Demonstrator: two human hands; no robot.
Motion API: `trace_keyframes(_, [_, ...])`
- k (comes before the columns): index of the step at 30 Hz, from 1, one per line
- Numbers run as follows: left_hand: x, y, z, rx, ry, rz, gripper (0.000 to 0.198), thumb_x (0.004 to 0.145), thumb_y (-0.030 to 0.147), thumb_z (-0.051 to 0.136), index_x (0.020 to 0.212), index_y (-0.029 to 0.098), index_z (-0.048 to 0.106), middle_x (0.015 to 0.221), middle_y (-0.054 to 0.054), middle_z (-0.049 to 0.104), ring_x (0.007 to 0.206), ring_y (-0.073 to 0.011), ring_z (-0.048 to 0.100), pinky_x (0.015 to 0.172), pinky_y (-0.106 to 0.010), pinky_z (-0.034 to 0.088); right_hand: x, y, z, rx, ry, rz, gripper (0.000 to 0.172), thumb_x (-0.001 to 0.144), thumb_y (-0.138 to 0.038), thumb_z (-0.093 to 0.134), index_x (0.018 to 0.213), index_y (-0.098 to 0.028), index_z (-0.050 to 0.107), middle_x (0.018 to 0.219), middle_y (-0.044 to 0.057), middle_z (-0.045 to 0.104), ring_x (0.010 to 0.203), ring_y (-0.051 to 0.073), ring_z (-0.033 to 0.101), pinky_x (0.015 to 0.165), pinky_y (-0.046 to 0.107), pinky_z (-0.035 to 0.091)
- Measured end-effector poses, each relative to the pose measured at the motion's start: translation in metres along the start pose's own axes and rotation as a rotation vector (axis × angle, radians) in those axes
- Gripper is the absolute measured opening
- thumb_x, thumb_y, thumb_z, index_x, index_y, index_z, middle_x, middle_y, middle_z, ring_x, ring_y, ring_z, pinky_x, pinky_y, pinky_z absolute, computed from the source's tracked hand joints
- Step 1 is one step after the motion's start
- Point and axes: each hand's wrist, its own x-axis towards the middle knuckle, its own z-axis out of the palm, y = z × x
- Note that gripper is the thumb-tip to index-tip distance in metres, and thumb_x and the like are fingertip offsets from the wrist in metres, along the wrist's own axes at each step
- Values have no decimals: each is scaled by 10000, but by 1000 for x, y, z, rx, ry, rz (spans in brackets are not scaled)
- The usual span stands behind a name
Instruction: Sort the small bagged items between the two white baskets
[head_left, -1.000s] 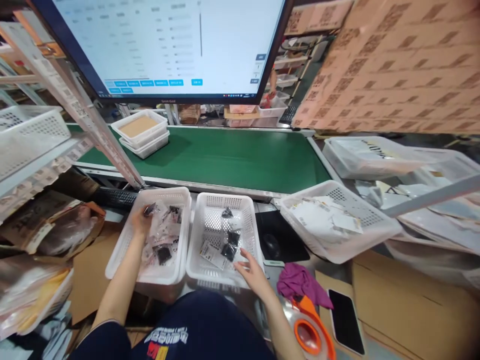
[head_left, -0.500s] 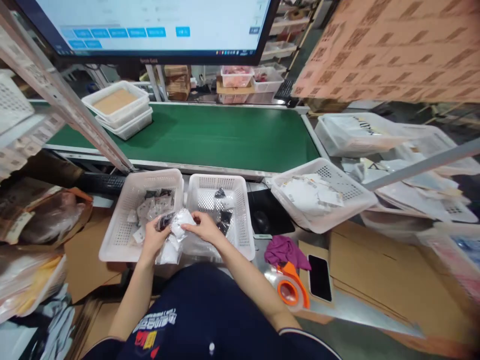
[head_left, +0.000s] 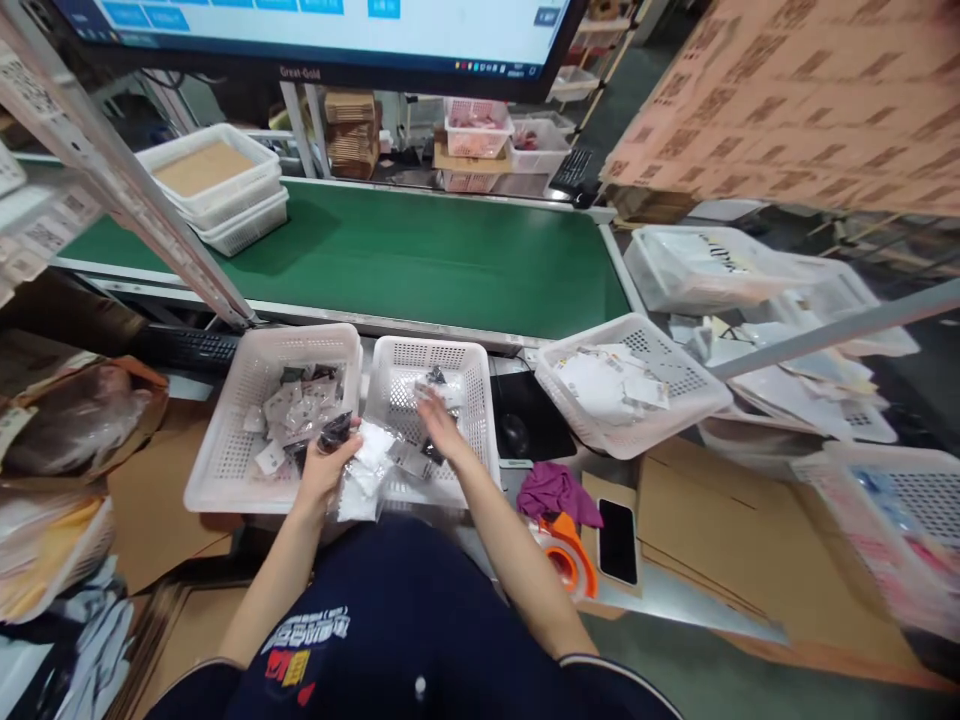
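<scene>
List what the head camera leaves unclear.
All in the head view:
Monitor: upper part cut off by the top edge.
Dark packet: partly covered by the left hand.
Right basket: some contents hidden behind the right hand.
Packets in the left basket: print too small to read.

Packet [head_left: 364, 478] white; baskets [head_left: 219, 450] white (walls grid-patterned); belt [head_left: 450, 255] green; cloth [head_left: 555, 490] purple; shirt [head_left: 420, 610] navy.
</scene>
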Motion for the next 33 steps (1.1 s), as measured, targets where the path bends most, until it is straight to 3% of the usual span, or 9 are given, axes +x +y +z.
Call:
trace_keyframes(3, [2, -10, 9, 27, 28, 58, 519, 581, 406, 985, 1014, 165, 830, 803, -21, 750, 702, -115, 642, 681, -222, 515, -30, 13, 28, 119, -236, -7, 668, 759, -741, 760, 1164, -220, 654, 1052, 102, 753, 926, 280, 732, 768, 426, 624])
trace_keyframes(6, [2, -20, 12, 200, 30, 152, 375, 706, 477, 913, 860, 159, 786, 739, -13, 705, 662, -116, 596, 634, -227, 491, -54, 18, 46, 258, -262, -147, 575, 725, -616, 861, 1062, -223, 611, 939, 28, 718, 874, 214, 701, 822, 364, 592])
trace_keyframes(12, [1, -25, 19, 242, 21, 131, 514, 783, 626, 814, 626, 184, 601, 550, 21, 554, 491, -84, 461, 486, -218, 378, -48, 13, 27, 13, 71, -348, 391, 894, -588, 696, 994, -218, 617, 929, 33, 705, 850, 205, 640, 802, 343, 537])
trace_keyframes(16, [0, -24, 23, 183, 58, 79, 552, 741, 692, 819, 648, 190, 608, 495, 47, 491, 393, -59, 365, 391, -211, 269, -13, 13, -10, -47, 337, -162, 867, 792, -678, 722, 1467, -177, 509, 1388, 191, 644, 1266, 338, 616, 1054, 474, 523])
trace_keyframes(19, [-3, -27, 30, 149, 64, 70, 570, 702, 717, 846, 802, 173, 706, 516, 54, 507, 389, -66, 380, 376, -209, 281, -7, 25, -16, 95, 97, 75, 1148, 767, -742, 725, 1686, -258, 237, 1693, 184, 392, 1527, 359, 438, 1135, 517, 488])
trace_keyframes(21, [-6, -32, 36, 143, 60, 104, 621, 727, 760, 809, 896, 167, 733, 531, 48, 524, 382, -81, 387, 365, -223, 300, -19, 39, -3, 216, -189, 164, 1016, 816, -829, 624, 1644, -305, 356, 1602, 156, 534, 1410, 339, 574, 1012, 490, 561])
trace_keyframes(24, [-8, -35, 41, 204, 26, 278, 605, 803, 736, 770, 992, 161, 753, 715, -47, 689, 546, -149, 600, 510, -271, 510, -45, 53, 24, 340, -465, 211, 959, 784, -930, 574, 1465, -256, 592, 1175, 121, 770, 1022, 285, 739, 799, 397, 598])
trace_keyframes(28, [-6, -23, 34, 538, -144, 538, 660, 805, 617, 841, 1280, 170, 737, 1188, -173, 762, 1077, -295, 743, 957, -411, 609, -67, 41, 20, 555, -509, 204, 993, 775, -971, 536, 1476, -268, 555, 1187, 108, 761, 900, 268, 737, 647, 359, 603])
trace_keyframes(33, [-13, -9, 30, 1041, -656, 551, 1178, 679, 775, 861, 1664, 281, 446, 1576, -229, 539, 1365, -447, 613, 1115, -588, 534, -66, 17, -15, 334, -290, 118, 815, 814, -699, 755, 1502, -330, 521, 1448, 104, 663, 1058, 306, 730, 585, 359, 630])
